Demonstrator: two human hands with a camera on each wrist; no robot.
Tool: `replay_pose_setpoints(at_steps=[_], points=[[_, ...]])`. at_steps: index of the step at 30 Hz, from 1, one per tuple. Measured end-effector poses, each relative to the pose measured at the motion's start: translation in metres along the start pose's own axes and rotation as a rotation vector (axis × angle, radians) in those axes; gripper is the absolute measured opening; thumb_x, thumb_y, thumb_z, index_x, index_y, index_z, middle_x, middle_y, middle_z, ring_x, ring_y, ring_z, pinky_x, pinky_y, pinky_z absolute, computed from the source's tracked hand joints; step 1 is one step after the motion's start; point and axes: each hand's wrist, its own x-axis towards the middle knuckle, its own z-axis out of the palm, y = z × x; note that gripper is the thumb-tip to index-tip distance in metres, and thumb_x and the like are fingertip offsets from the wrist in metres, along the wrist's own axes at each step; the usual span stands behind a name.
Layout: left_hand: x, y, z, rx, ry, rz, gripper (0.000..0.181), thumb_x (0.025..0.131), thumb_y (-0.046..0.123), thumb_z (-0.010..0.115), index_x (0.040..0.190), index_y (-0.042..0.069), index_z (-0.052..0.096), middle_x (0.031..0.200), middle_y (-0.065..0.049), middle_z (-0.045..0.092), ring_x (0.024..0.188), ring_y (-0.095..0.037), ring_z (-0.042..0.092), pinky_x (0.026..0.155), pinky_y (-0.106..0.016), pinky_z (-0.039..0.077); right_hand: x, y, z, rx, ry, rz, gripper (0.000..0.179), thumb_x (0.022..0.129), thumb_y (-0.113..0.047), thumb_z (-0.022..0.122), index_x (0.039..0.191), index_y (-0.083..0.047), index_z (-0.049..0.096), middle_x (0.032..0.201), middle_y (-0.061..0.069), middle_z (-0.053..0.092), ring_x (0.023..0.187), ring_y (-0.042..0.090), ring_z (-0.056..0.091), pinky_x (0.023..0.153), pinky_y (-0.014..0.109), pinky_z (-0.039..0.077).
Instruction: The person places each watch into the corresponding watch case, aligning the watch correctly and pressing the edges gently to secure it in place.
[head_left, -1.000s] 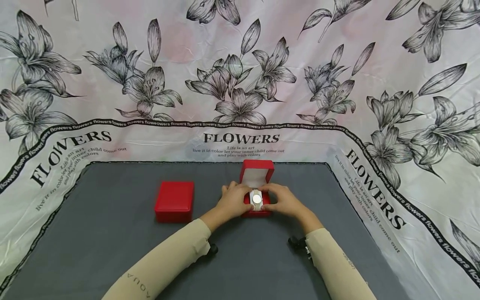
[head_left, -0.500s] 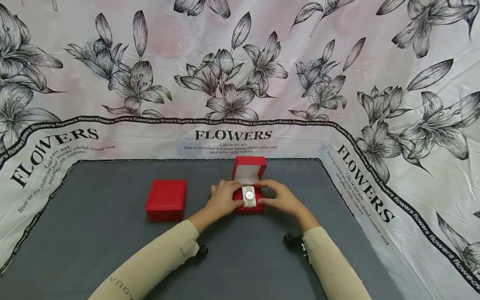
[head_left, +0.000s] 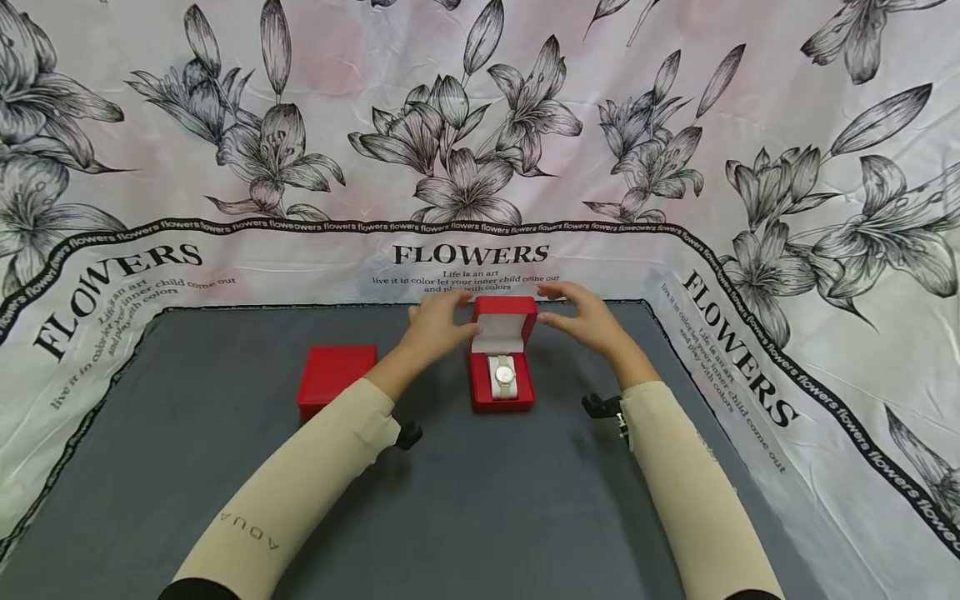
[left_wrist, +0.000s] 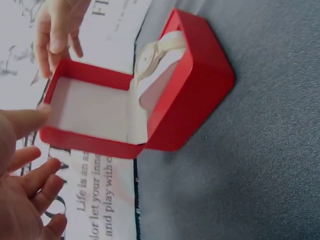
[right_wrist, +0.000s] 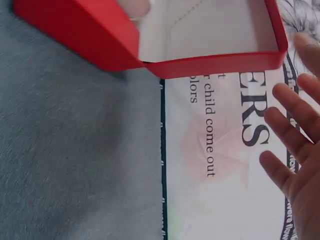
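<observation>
A red watch box [head_left: 503, 403] stands with its lid raised, showing a white lining [head_left: 499, 331]. Inside its base a wristwatch [head_left: 505, 375] with a round white dial and pale strap is wrapped on a white cushion. My left hand [head_left: 437, 327] is beside the lid's left side, fingers loosely spread; in the left wrist view the thumb [left_wrist: 30, 122] is at the lid's edge, though I cannot tell whether it touches. On the other side my right hand [head_left: 588, 321] hovers near the lid, its fingers [right_wrist: 287, 132] apart and holding nothing.
A second red box [head_left: 337, 375], its lid down, sits to the left, partly behind my left sleeve [head_left: 300, 492]. Grey cloth [head_left: 480, 500] covers the table up to a white floral border [head_left: 315, 267]. Dark wrist cameras hang under both wrists.
Both hands have left the watch and the box base and moved up and outward to either side of the raised lid. The watch stays in the box. The head view has shifted slightly.
</observation>
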Motion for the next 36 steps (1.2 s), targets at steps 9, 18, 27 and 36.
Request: replay_pose_setpoints(at_steps=[9, 18, 27, 36], points=[[0.014, -0.017, 0.002, -0.141, -0.059, -0.014, 0.057, 0.094, 0.038, 0.074, 0.143, 0.014, 0.059, 0.136, -0.005, 0.068, 0.13, -0.029, 0.06, 0.108, -0.068, 0.022, 0.01, 0.012, -0.006, 0.162, -0.135, 0.109, 0.053, 0.099, -0.035, 0.07, 0.147, -0.017, 0.056, 0.14, 0.011, 0.062, 0.13, 0.03, 0.055, 0.111, 0.056, 0.04], [0.021, -0.01, 0.003, -0.126, 0.007, 0.025, 0.048, 0.094, 0.032, 0.075, 0.137, 0.016, 0.064, 0.126, -0.002, 0.073, 0.12, -0.027, 0.064, 0.103, -0.062, 0.025, 0.016, 0.012, -0.004, 0.095, -0.128, 0.069, 0.044, 0.094, -0.029, 0.076, 0.134, -0.011, 0.066, 0.131, 0.011, 0.067, 0.126, 0.031, 0.058, 0.115, 0.058, 0.032], [0.021, -0.017, 0.007, -0.135, 0.027, 0.049, 0.044, 0.091, 0.034, 0.078, 0.13, 0.016, 0.07, 0.121, 0.0, 0.074, 0.116, -0.023, 0.065, 0.107, -0.064, 0.021, 0.016, 0.01, 0.003, 0.052, -0.118, 0.021, 0.046, 0.092, -0.03, 0.078, 0.134, -0.014, 0.067, 0.128, 0.009, 0.069, 0.128, 0.03, 0.058, 0.113, 0.058, 0.036], [0.019, -0.013, 0.004, -0.107, 0.023, 0.094, 0.044, 0.088, 0.031, 0.082, 0.128, 0.017, 0.072, 0.122, -0.002, 0.075, 0.115, -0.024, 0.067, 0.106, -0.06, 0.024, 0.013, 0.005, 0.0, -0.006, -0.1, -0.035, 0.042, 0.089, -0.023, 0.081, 0.127, -0.01, 0.07, 0.126, 0.01, 0.07, 0.124, 0.03, 0.061, 0.11, 0.056, 0.04]])
